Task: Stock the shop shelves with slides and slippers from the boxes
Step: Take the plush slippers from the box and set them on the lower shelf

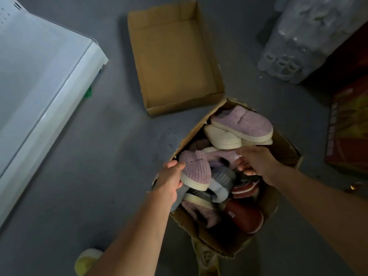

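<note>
A torn cardboard box (282, 148) on the grey floor holds several slippers: lilac, cream, grey-blue and dark red (245, 217). My left hand (170, 179) grips a lilac ribbed slipper (196, 170) by its edge at the box's left rim, sole turned toward me. My right hand (256, 161) reaches into the middle of the box, fingers curled down among the slippers; what they touch is hidden. Another lilac slipper (243, 123) lies on top of a cream one (222, 137) at the far end of the box.
An empty shallow cardboard tray (139, 46) lies on the floor beyond the box. A white metal shelf (45, 80) runs along the left. Clear plastic crates (298, 46) and a red-and-yellow carton (348, 126) stand at the right. A yellow slipper toe (86, 260) shows at the bottom left.
</note>
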{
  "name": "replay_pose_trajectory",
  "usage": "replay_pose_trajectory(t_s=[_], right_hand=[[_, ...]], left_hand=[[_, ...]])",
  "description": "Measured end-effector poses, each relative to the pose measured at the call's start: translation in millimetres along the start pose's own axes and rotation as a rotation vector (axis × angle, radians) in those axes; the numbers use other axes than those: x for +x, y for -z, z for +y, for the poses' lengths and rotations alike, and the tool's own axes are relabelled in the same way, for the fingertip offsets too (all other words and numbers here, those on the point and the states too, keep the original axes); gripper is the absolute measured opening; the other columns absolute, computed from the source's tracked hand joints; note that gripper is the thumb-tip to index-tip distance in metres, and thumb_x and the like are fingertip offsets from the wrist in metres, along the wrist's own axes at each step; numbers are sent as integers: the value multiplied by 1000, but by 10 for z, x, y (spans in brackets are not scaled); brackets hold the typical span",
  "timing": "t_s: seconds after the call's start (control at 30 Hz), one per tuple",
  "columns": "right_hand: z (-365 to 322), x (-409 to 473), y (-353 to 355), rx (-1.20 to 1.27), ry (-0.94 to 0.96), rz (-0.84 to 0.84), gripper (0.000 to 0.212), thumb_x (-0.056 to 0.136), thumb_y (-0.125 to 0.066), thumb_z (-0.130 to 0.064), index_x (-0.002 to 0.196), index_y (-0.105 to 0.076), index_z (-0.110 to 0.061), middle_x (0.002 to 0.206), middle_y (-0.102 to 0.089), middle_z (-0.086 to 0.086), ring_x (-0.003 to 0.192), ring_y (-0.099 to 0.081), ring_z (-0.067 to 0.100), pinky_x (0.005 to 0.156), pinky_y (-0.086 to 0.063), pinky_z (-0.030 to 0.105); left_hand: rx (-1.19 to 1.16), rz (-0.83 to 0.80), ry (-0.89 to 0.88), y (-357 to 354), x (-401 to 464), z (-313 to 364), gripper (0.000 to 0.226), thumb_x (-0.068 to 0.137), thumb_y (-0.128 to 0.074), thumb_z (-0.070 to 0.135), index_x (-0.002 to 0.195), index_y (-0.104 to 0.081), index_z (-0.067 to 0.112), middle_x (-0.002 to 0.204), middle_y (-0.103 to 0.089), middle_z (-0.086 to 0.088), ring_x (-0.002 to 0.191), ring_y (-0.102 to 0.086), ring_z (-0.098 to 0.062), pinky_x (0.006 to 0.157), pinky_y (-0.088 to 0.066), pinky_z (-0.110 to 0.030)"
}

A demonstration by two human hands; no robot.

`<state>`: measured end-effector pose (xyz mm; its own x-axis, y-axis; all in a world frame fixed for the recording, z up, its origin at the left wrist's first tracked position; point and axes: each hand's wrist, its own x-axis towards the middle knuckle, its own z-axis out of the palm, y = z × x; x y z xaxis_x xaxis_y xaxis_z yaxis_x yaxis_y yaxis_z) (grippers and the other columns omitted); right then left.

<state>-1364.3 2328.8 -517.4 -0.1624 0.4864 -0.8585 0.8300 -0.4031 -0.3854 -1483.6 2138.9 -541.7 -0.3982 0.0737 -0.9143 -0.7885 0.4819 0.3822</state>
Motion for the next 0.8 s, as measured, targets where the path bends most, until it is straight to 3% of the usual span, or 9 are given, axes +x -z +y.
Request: replay_pose_trajectory(t_s=[0.2,0.33,0.43,0.5,0.53,0.6,0.7,0.8], right_hand=[[97,311,106,189,-75,122,20,98,-49,-21,112,-58,-9,96,-63,12,72,-58,20,56,-48,30],[155,690,225,340,-55,344,50,93,-57,-38,131,-45,-7,117,-58,15,93,-61,28,56,-55,35],[195,982,345,467,-18,511,84,77,-61,-60,143,-29,-20,142,-41,12,121,-49,35,80,-56,53],[322,1400,489,454,-15,564,101,59,-54,-78,142,-31,-25,144,-40,9,125,-46,34,97,-46,55],[337,1525,519,441,-25,552,105,53,-52,-82,140,-35,-25,140,-45,8,123,-49,34,99,-44,55],[238,1436,483,436,-23,464,91,61,-57,-75,134,-45,-22,125,-55,7,110,-57,31,91,-50,51],[7,1159,315,454,11,390,55,85,-66,-38,131,-50,-12,111,-55,7,91,-60,22,77,-58,38],[47,1148,255,478,9,379,57,82,-70,-26,132,-49,-8,117,-56,11,90,-60,22,78,-58,39]], left_hand=[[9,134,38,-239,337,-234,68,90,-68,26,145,-35,9,138,-50,-12,120,-54,-30,97,-49,-42],[-43,139,125,-319,476,-345,67,86,-72,31,140,-38,9,130,-55,-13,112,-57,-31,74,-51,-39],[-73,113,165,-349,560,-420,59,86,-73,27,133,-44,6,127,-58,-17,108,-60,-30,58,-53,-34],[-107,77,195,-363,599,-461,53,87,-72,20,131,-47,3,125,-59,-20,107,-61,-32,53,-53,-35],[-117,56,208,-369,607,-477,49,88,-71,16,129,-49,1,123,-60,-21,106,-61,-33,53,-53,-37],[-112,7,219,-376,614,-509,43,88,-70,12,126,-53,-1,120,-62,-21,105,-63,-33,54,-55,-37],[-115,-14,212,-331,625,-581,38,88,-68,7,122,-55,-1,115,-65,-21,98,-65,-31,55,-55,-37],[-175,-43,217,-237,572,-672,35,87,-67,4,121,-56,3,113,-66,-20,99,-66,-31,65,-58,-41]])
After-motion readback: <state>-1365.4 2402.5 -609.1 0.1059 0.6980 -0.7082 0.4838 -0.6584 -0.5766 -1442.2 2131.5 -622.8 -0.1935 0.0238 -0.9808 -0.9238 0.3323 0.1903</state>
